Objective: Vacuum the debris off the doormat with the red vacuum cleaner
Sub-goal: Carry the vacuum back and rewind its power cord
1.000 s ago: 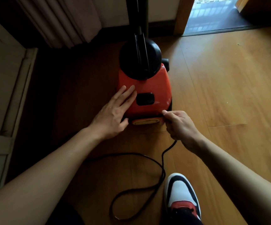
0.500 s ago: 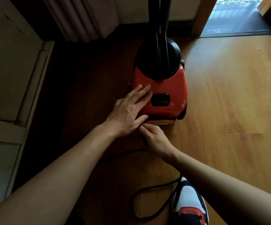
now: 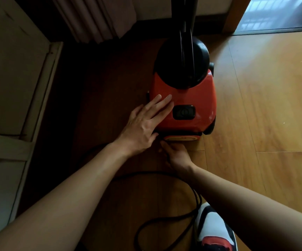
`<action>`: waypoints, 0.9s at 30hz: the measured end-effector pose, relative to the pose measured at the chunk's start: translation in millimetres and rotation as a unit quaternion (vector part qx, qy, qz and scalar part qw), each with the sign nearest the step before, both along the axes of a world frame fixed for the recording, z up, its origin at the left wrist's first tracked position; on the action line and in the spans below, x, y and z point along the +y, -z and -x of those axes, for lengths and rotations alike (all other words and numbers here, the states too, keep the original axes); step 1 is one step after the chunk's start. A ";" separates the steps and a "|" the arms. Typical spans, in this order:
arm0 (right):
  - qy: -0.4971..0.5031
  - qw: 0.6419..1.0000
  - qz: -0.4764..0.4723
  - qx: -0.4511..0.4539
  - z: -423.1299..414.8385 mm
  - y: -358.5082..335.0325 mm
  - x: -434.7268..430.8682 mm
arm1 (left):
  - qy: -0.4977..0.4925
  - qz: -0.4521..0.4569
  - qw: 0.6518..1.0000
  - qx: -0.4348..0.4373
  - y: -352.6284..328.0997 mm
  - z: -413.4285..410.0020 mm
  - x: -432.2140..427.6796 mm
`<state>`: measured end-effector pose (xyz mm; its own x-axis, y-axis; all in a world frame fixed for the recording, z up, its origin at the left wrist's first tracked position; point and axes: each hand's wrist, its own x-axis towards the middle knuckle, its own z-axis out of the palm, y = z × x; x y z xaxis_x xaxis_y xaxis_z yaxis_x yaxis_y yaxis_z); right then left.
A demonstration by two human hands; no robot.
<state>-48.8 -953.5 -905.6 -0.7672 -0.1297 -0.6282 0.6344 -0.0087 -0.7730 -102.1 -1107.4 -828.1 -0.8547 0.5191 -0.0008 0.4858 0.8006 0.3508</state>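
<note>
The red vacuum cleaner (image 3: 191,98) stands on the wooden floor, its black dome and upright black tube (image 3: 183,24) at the far end. My left hand (image 3: 144,124) lies flat on the left of its red top, fingers stretched out beside the black power button (image 3: 183,112). My right hand (image 3: 177,154) is low at the cleaner's near end, just under the yellow rear panel, fingers curled around the black power cord (image 3: 146,172). The cord loops across the floor towards me. No doormat debris shows.
A pale cabinet or door panel (image 3: 11,87) lines the left side, with a curtain (image 3: 96,17) behind it. My white, black and red shoe (image 3: 213,230) is beside the cord loop. A doorway with a dark floor (image 3: 280,15) opens at the top right.
My right hand has shifted from the cleaner's rear right corner to its rear left, under my left hand. The cord loop has spread wider on the floor. My left hand stays on top.
</note>
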 end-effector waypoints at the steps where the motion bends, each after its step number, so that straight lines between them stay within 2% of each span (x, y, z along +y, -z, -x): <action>1: -0.004 1.000 -0.019 0.005 1.9 3.6 3.7 | 0.002 -0.004 1.000 0.002 0.5 0.5 -0.3; 7: -0.032 0.996 -0.084 -0.008 6.7 14.9 38.5 | 0.007 -0.009 1.000 0.016 2.3 4.1 -2.8; 10: -0.067 0.983 -0.172 -0.012 7.8 17.0 68.0 | 0.008 -0.008 1.000 0.016 3.1 3.9 -3.0; 14: -0.033 0.971 -0.235 0.001 8.1 8.7 111.6 | 0.008 -0.012 1.000 0.011 3.8 3.6 -1.3; 20: 0.032 0.990 -0.131 0.042 -1.9 -27.8 127.7 | 0.007 -0.021 1.000 0.009 1.3 6.1 -0.6; 27: 0.086 0.996 0.014 0.025 -11.7 -64.4 117.7 | -0.002 -0.011 1.000 0.002 0.0 5.3 4.6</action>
<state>-37.1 -835.8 -841.2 -0.8097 -0.0108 -0.5867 0.5826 -0.1348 -0.8015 -107.4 -1102.8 -828.1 -0.8570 0.5151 0.0143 0.4841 0.7951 0.3653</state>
